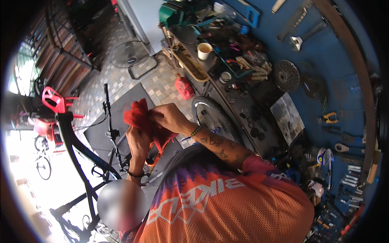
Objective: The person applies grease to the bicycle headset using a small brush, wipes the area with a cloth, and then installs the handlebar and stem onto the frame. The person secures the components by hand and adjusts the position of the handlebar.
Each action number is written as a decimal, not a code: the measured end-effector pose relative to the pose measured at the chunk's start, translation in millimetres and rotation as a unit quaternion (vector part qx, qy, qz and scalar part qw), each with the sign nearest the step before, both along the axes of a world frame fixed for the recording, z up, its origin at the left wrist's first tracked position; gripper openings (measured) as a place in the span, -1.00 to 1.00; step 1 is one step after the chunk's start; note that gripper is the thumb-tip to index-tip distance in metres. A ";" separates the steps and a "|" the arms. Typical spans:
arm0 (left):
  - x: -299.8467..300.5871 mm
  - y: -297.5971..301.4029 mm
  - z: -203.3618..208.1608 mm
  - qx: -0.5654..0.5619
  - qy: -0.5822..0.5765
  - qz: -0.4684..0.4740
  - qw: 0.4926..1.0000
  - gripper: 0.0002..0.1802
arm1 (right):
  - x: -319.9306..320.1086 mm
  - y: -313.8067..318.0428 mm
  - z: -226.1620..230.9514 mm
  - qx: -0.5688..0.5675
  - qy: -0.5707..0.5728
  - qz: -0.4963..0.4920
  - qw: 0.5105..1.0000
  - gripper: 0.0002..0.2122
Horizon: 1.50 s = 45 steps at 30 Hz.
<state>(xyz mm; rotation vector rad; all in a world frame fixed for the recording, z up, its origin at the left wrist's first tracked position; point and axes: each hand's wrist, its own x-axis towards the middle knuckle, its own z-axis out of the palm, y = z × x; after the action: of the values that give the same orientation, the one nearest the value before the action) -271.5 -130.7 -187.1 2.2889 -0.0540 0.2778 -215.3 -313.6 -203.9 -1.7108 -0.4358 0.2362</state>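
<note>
Both of my hands are closed on a bunched red cloth (137, 113), held up in front of my chest. My left hand (138, 141) grips it from below, fingers partly covered by the fabric. My right hand (169, 117) pinches its right side, and a loose corner hangs down between the hands. Whether anything is wrapped inside the cloth is hidden. To the left of my hands stands a dark bicycle frame (72, 139). A bicycle wheel (197, 108) with a knobbly tyre leans by the bench, beyond my right forearm.
Along the right runs a cluttered workbench (239, 135), with a cup (204, 50) and a long tray (187, 61). Tools hang on the blue wall, including an adjustable wrench (297, 42). A floor fan (130, 54), a red container (184, 88) and red chairs (54, 100) stand farther off.
</note>
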 end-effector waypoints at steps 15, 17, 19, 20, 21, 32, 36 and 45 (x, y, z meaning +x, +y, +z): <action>45.9 -106.7 -36.7 0.002 0.043 -0.152 0.988 -0.70 | 2.6 -119.8 -43.7 -0.107 -0.066 -0.100 0.987 -0.81; 53.2 -115.0 -37.4 0.192 0.068 -0.227 0.952 -0.70 | -7.8 -131.5 -55.1 -0.210 -0.124 -0.094 0.965 -0.83; 64.1 -126.4 -29.0 0.170 0.025 -0.252 0.952 -0.74 | -9.7 -137.2 -55.7 -0.157 -0.158 -0.157 0.962 -0.85; 69.2 -133.2 -25.5 0.158 0.002 -0.264 0.951 -0.75 | -9.4 -142.1 -52.5 -0.145 -0.182 -0.197 0.952 -0.84; 69.4 -136.6 -27.3 0.085 -0.016 -0.238 0.967 -0.77 | -12.5 -141.8 -48.9 -0.083 -0.114 -0.226 0.964 -0.84; 42.5 -136.3 -57.8 -0.284 0.128 -0.211 0.927 -0.63 | -69.9 -150.0 -22.9 0.008 0.064 -0.266 0.962 -0.84; 37.9 -106.0 -50.7 -0.538 0.276 -0.100 0.790 -0.57 | -104.1 -157.4 -33.0 -0.072 0.090 -0.266 0.957 -0.87; -6.4 -49.4 14.6 -0.594 0.348 -0.149 0.710 -0.49 | -127.4 -46.4 16.1 0.011 0.044 -0.350 0.936 -0.81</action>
<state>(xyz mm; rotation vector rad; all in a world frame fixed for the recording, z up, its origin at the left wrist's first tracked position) -277.9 -180.1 -172.5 0.9220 0.1176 -0.6012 -342.7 -360.1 -187.8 -1.7180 0.2509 -0.2132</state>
